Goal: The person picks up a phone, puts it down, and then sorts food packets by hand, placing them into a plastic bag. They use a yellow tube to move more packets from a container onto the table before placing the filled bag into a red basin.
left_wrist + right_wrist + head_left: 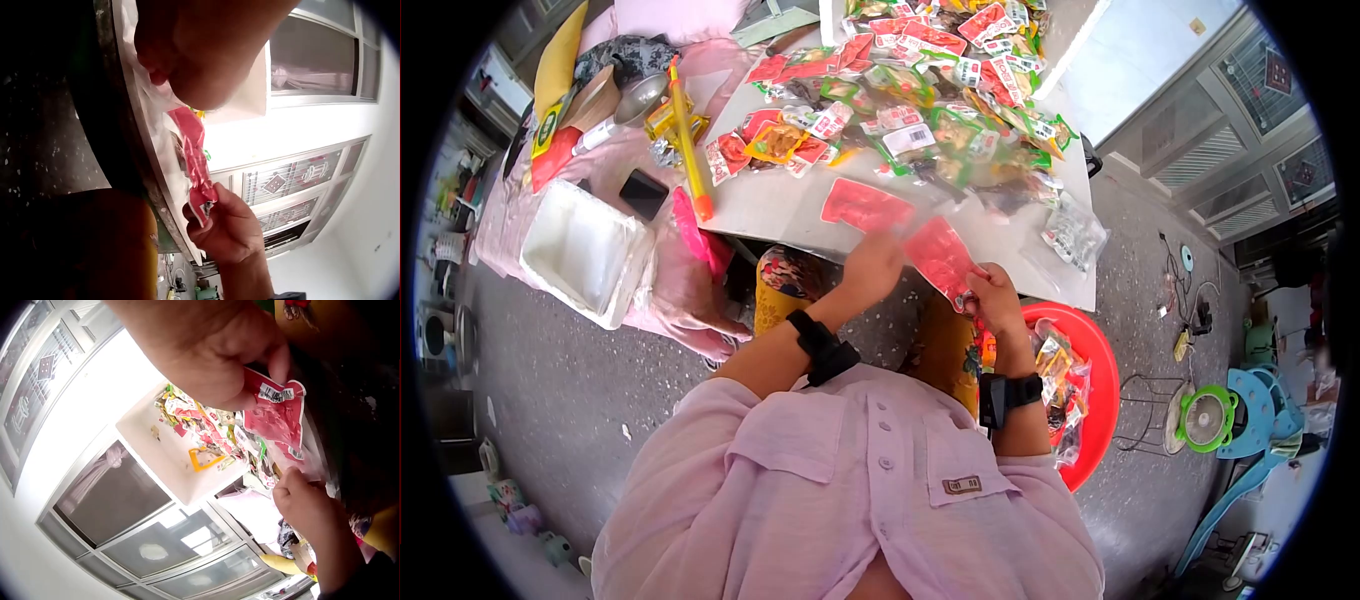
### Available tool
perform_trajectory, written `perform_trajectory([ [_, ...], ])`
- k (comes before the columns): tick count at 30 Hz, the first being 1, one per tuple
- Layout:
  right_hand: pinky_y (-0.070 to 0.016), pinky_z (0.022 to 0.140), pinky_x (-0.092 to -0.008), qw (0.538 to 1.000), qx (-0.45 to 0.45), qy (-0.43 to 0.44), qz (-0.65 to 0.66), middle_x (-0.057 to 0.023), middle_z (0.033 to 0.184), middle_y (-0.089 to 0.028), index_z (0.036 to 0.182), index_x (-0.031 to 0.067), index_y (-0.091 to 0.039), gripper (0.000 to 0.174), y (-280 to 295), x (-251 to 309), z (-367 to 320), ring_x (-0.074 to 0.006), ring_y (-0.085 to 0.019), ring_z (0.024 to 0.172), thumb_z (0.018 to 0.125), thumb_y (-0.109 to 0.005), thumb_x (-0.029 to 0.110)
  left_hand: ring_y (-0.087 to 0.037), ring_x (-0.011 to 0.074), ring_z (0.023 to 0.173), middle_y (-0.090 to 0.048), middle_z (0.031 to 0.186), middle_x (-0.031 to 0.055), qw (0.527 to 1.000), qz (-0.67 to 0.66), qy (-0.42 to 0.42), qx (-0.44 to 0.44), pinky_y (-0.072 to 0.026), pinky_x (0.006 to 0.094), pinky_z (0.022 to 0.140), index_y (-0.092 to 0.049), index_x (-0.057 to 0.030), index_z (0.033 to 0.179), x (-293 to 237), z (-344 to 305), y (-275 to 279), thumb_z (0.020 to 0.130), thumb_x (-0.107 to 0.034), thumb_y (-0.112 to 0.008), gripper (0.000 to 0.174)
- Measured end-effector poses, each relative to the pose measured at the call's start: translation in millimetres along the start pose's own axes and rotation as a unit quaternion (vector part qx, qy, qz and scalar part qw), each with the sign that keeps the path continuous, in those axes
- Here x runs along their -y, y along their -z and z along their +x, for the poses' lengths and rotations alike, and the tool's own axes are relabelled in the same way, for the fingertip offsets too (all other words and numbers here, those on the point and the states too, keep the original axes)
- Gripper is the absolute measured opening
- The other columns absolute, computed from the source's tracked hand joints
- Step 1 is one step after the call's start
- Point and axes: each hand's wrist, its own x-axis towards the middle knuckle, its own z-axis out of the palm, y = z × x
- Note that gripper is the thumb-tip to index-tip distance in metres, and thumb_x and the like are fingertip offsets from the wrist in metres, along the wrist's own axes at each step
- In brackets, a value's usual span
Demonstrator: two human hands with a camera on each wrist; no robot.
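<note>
My right hand (997, 298) pinches one end of a flat red food packet (941, 258), which has a barcode label in the right wrist view. My left hand (872, 268), blurred in the head view, has its fingers curled at clear plastic film (307, 464) in the right wrist view. Just beyond that hand, a second red packet (866, 205) lies on the pale table (785, 215) with a clear margin around it. The held packet slants between both hands, its far end near the left fingers.
Colourful food packets (935, 115) are heaped across the table's far side. Clear bags (1072, 235) lie at the right edge. A red tub (1100, 400) of packets stands below right. Left are a white foam box (580, 250), a phone (643, 194) and a yellow tube (688, 150).
</note>
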Motion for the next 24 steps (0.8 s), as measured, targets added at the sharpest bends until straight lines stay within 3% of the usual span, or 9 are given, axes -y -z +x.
perform_trajectory([
  [6,-0.0409,0.046,-0.0179,0.997,0.059,-0.045,-0.021,-0.003,0.073,-0.051,0.091,0.0027,-0.049,0.02,-20,8,21,-0.0081,-0.049,0.056,0.077,-0.052,0.017,-0.05,0.0329,0.064,-0.05,0.071,0.0136,0.997,0.059,-0.042,0.039,-0.0403,0.0418,0.055,-0.047,-0.0051,0.073,-19,5,10,0.071,-0.011,-0.049,0.006],
  [9,-0.044,0.051,-0.0208,0.989,0.134,-0.046,-0.035,-0.005,0.077,-0.051,0.092,0.0023,-0.048,0.022,-32,9,39,-0.0111,-0.051,0.062,0.075,-0.053,0.017,-0.05,0.0328,0.063,-0.049,0.07,0.0128,0.996,0.058,-0.053,0.051,-0.0403,0.0418,0.053,-0.047,-0.0058,0.073,-31,7,15,0.071,-0.011,-0.048,0.005],
  [15,-0.0452,0.051,-0.0233,0.981,0.152,-0.001,0.117,-0.0063,0.077,-0.052,0.09,0.0019,-0.047,0.021,-58,3,63,-0.0147,-0.053,0.066,0.075,-0.052,0.016,-0.05,0.0322,0.062,-0.049,0.067,0.0122,0.998,-0.013,-0.032,0.059,-0.0406,0.0409,0.052,-0.046,-0.0058,0.073,-50,9,29,0.071,-0.011,-0.048,0.006],
  [19,-0.0477,0.052,-0.0269,0.994,0.097,-0.007,-0.054,-0.0082,0.08,-0.051,0.088,0.0012,-0.046,0.017,-60,6,58,-0.0176,-0.054,0.066,0.074,-0.049,0.011,-0.051,0.0324,0.061,-0.05,0.068,0.0123,0.995,0.072,-0.03,0.063,-0.0405,0.0413,0.052,-0.046,-0.0056,0.073,-25,-5,15,0.071,-0.012,-0.048,0.006],
  [24,-0.0474,0.049,-0.0268,0.921,0.105,0.058,-0.371,-0.0084,0.077,-0.051,0.086,0.0015,-0.046,0.014,-70,13,73,-0.0168,-0.054,0.061,0.073,-0.046,0.005,-0.051,0.0322,0.06,-0.05,0.068,0.0128,0.997,0.046,-0.035,0.042,-0.0405,0.0411,0.052,-0.046,-0.0056,0.073,-18,-5,15,0.071,-0.011,-0.048,0.006],
])
